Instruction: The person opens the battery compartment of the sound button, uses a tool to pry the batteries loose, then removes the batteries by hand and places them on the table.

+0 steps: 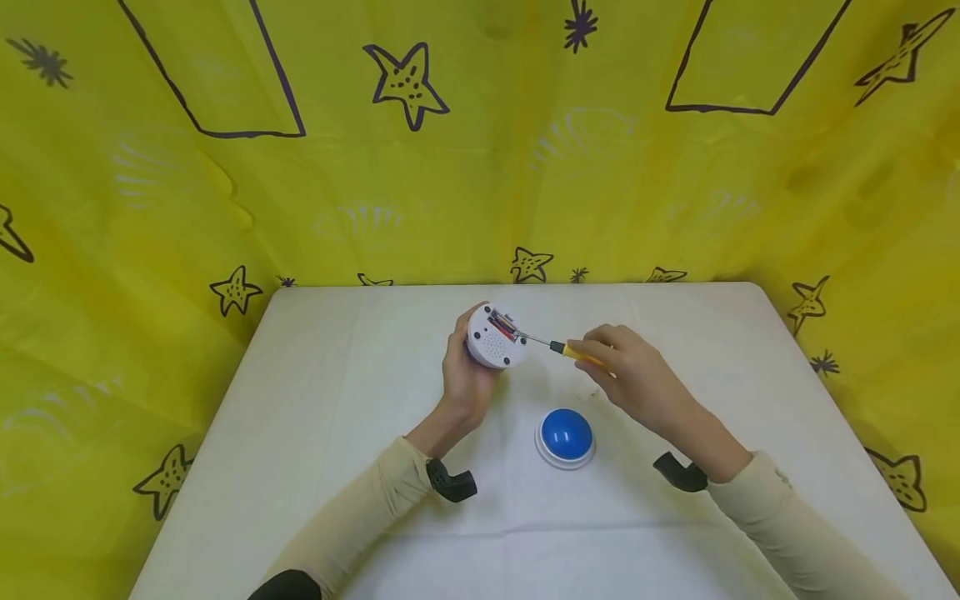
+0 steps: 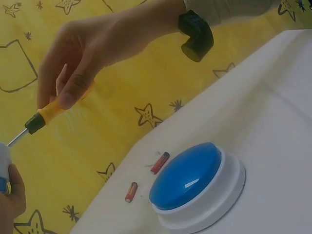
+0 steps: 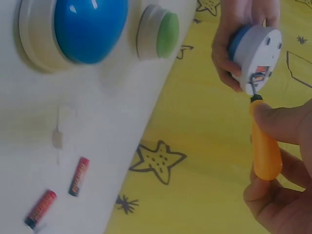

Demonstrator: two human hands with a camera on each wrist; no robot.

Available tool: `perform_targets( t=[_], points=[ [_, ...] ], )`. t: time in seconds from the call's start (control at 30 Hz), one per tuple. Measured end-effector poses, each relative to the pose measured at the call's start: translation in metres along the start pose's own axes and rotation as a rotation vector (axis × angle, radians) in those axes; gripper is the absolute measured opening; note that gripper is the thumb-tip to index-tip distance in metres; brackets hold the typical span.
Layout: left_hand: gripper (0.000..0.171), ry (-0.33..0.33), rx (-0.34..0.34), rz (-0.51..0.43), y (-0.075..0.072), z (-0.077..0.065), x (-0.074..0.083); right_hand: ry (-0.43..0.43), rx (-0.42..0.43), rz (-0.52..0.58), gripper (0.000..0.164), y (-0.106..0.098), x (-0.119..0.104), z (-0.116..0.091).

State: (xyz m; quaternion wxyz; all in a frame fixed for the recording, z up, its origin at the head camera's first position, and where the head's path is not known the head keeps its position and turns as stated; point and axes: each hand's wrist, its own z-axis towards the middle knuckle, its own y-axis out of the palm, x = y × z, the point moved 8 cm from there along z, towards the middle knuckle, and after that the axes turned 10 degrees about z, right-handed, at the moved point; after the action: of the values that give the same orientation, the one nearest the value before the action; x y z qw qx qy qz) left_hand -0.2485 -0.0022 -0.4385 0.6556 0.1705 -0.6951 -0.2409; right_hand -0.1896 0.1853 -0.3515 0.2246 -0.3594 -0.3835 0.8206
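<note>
Held up in my left hand [image 1: 468, 375] is a round push button [image 1: 491, 346], its white underside turned up and its blue side facing away. The battery bay [image 1: 502, 325] in that underside is uncovered, with batteries inside. My right hand [image 1: 637, 371] grips a screwdriver [image 3: 266, 146] by its yellow handle, thumb and fingers around it. The metal shaft [image 1: 536, 339] points left, and its tip is at the near end of the bay; whether it touches a battery I cannot tell. A second blue button [image 1: 567, 435] stands on the table below the hands.
Two loose red batteries, one [image 3: 79, 176] beside the other [image 3: 41, 209], lie on the white table [image 1: 337, 375]. Near them is a small pale piece [image 3: 59, 131]. A green button [image 3: 167, 35] stands beyond the blue one. Yellow patterned cloth [image 1: 480, 183] surrounds the table.
</note>
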Motion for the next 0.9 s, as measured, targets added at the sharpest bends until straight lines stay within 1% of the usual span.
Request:
perform_targets(
  t=[0.1,0.27,0.4,0.5,0.67,0.9],
  points=[
    [0.055,0.013,-0.003,-0.007,0.000,-0.004,0.002,0.005,0.059,0.032,0.038,0.004,0.001,-0.005],
    [0.056,0.024,-0.003,-0.009,0.001,-0.010,0.005,0.034,0.150,0.093,0.035,0.009,0.005,-0.013],
    [0.057,0.009,0.000,-0.036,0.003,-0.014,0.006,0.040,0.197,0.156,0.035,0.014,0.007,-0.018],
    [0.058,-0.010,0.010,-0.064,0.003,-0.016,0.005,0.036,0.218,0.182,0.036,0.017,0.008,-0.020],
    [0.060,-0.040,0.026,-0.112,0.002,-0.019,0.001,0.036,0.238,0.193,0.036,0.019,0.008,-0.023],
    [0.060,-0.054,0.019,-0.139,0.001,-0.021,-0.002,0.036,0.224,0.191,0.037,0.020,0.009,-0.026]
  ],
)
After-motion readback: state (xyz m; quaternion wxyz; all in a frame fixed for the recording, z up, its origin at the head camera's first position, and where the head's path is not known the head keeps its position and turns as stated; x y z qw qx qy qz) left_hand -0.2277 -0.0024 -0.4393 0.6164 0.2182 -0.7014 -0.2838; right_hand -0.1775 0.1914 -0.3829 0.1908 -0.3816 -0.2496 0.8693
